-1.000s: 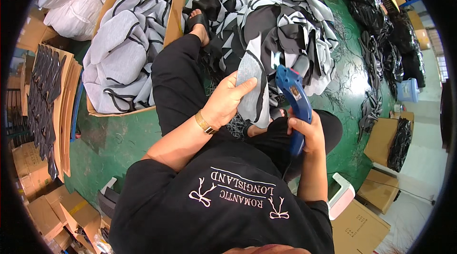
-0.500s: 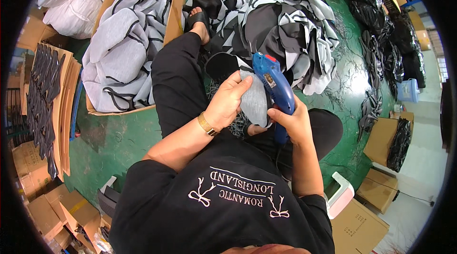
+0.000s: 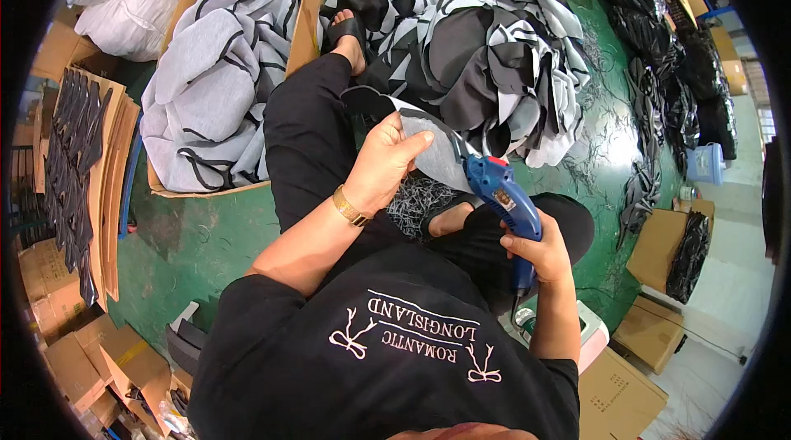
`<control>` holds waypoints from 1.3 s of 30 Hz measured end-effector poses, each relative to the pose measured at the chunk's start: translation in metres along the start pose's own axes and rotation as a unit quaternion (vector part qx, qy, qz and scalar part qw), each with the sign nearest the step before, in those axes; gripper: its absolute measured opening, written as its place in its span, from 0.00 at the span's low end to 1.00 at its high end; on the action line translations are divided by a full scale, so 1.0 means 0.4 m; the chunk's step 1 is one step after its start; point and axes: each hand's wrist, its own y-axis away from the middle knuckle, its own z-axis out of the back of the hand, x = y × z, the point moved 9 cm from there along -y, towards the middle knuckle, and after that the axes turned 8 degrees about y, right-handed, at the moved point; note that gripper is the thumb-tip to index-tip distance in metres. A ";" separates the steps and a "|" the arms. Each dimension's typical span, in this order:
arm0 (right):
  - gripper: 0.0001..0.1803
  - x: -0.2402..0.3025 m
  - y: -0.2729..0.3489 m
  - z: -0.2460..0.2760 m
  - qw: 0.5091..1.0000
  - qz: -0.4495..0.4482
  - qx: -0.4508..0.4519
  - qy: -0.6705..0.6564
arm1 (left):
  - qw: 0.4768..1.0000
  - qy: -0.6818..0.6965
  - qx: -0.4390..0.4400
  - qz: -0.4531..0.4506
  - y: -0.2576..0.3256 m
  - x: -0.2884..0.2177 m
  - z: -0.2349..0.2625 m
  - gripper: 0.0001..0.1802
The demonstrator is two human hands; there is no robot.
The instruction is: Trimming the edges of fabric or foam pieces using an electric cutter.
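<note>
Shirt (image 3: 404, 395), black, is filling the near foreground. Right hand (image 3: 544, 249) is wrapping its fingers around the handle of a blue electric cutter (image 3: 503, 193); a cord (image 3: 516, 305) is trailing from the handle's near end. Left hand (image 3: 387, 160), gold-toned band (image 3: 351, 207) circling its wrist, is pinching a fabric piece (image 3: 441, 161) between thumb and fingers. Piece is stretching across the gap between the two hands, grey face showing, its right end reaching the cutter's head; cannot tell whether the blade is touching. A dark portion is curling out beyond the left hand's knuckles. Below the piece, thin scraps (image 3: 412, 208) are lying tangled on green floor (image 3: 210, 246). Farther out, a cardboard box (image 3: 311, 24) is standing to the left, holding dark-edged grey pieces (image 3: 210, 94). Ahead, a pile (image 3: 461, 49) of grey and black pieces is spreading. Farthest, white sacks (image 3: 132, 16) are slumping upper left; black plastic bags (image 3: 704, 77) are lining the right.
</note>
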 end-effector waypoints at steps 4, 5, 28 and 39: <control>0.21 -0.011 -0.002 0.002 0.999 -0.029 0.017 0.016 | 0.999 -0.051 0.006 -0.012 0.010 -0.023 -0.020 0.06; 0.21 -0.013 -0.005 0.001 0.999 -0.030 0.018 0.009 | 0.997 -0.069 0.015 -0.017 0.014 -0.031 -0.029 0.06; 0.18 -0.006 -0.036 -0.029 0.994 -0.028 0.093 -0.048 | 0.944 -0.313 0.105 -0.010 0.026 -0.080 -0.052 0.08; 0.18 -0.016 -0.031 -0.045 0.987 -0.048 0.097 -0.120 | 0.915 -0.356 0.185 0.034 0.054 -0.092 -0.117 0.07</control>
